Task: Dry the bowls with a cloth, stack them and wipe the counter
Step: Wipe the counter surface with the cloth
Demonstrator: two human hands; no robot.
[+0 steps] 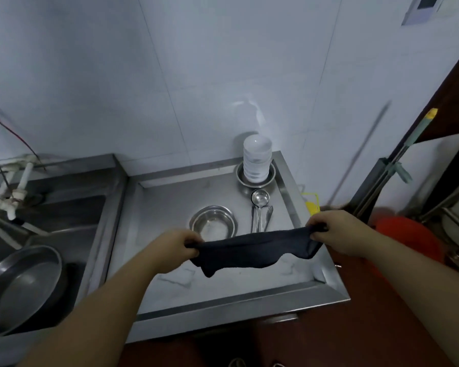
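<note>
Dark cloth point(252, 250) stretched between both hands above steel counter point(170, 276). Left hand point(174, 246) pinches one end, right hand point(334, 233) pinches other; middle sags. Steel bowl point(213, 226) sits just behind cloth, white bowls point(257, 158) stacked on steel dish point(255, 178) at back corner. Advice: fold cloth into flat pad, keep clear of cutlery point(261, 215), work bowl from inside out.

Steel counter point(170, 197) w/ steel bowl point(213, 227), cutlery point(260, 213), white bowl stack point(257, 158) in steel dish point(255, 177).
</note>
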